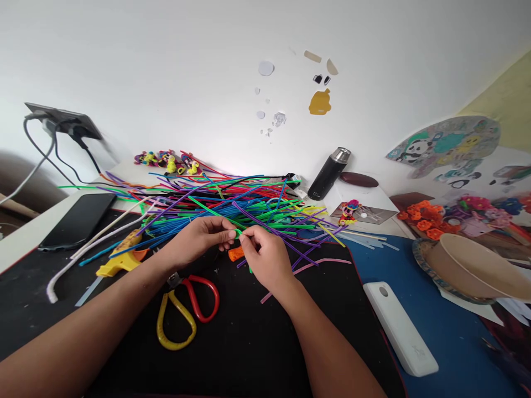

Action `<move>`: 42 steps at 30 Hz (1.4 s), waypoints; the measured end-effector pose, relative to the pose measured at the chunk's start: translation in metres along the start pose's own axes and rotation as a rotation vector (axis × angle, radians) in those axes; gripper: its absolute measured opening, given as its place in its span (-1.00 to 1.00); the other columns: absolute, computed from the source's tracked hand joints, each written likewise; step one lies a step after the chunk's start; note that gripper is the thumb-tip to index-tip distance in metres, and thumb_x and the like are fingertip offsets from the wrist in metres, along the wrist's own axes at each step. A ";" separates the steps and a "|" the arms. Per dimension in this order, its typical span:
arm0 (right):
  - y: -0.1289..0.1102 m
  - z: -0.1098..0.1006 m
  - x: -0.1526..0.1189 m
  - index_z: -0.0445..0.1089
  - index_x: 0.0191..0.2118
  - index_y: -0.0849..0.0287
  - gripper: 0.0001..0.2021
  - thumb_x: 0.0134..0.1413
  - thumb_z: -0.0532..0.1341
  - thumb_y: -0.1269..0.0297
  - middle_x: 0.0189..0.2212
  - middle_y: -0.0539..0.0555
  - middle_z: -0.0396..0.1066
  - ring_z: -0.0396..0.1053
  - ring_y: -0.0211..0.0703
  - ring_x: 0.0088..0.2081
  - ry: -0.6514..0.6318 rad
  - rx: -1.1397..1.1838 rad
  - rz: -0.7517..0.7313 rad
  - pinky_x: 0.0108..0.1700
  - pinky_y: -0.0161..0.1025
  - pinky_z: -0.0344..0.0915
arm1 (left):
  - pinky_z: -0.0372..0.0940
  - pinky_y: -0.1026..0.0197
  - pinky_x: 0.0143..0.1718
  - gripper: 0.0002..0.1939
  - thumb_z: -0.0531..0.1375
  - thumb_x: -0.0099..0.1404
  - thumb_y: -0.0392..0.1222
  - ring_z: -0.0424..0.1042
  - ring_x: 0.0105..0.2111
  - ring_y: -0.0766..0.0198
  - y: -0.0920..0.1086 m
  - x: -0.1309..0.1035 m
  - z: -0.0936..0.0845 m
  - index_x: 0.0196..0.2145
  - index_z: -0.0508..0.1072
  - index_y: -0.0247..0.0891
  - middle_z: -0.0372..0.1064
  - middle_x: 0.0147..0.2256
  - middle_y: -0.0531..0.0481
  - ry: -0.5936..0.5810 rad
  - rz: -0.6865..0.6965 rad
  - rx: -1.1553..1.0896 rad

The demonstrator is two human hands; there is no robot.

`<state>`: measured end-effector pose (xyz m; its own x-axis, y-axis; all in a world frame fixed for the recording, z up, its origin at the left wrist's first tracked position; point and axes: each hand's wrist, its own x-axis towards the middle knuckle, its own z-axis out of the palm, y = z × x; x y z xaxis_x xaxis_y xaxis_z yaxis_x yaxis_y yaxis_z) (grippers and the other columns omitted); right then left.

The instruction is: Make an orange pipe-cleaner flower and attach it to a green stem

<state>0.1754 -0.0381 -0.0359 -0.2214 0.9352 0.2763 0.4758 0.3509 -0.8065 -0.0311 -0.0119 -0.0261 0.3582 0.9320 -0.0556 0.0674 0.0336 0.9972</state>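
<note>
Between my two hands is a green pipe cleaner (238, 234), pinched at both sides and mostly covered by the fingers. My left hand (206, 236) is closed on it from the left, thumb and forefinger together. From the right, my right hand (266, 256) pinches it too, with the other fingers curled in. Just behind them spreads a heap of coloured pipe cleaners (215, 207), blue, green, purple and red. An orange piece (236, 254) lies under the hands. Scissors (176, 318) with one yellow and one red handle rest below my left hand.
Left of the hands lie a yellow glue gun (120, 258) and a black phone (78, 220). A black flask (329, 174) stands tilted in view at the back. On the right are a white power bank (400, 329), a bowl (485, 265) and orange pipe-cleaner flowers (427, 217).
</note>
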 end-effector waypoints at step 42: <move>-0.004 -0.003 0.001 0.43 -0.26 0.08 -0.78 0.41 0.20 0.11 -0.61 -0.12 0.34 0.32 -0.25 -0.60 -0.158 0.216 0.187 -0.48 -0.30 0.18 | 0.31 0.25 -0.44 -0.55 0.66 -0.10 -0.01 0.43 -0.49 0.27 0.003 0.001 0.011 -0.43 0.56 -0.26 0.47 -0.51 0.05 0.127 -0.063 -0.233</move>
<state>0.1754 -0.0387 -0.0309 -0.2849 0.9576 0.0424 0.3330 0.1403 -0.9324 -0.0199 -0.0147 -0.0238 0.2394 0.9628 -0.1255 -0.1356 0.1611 0.9776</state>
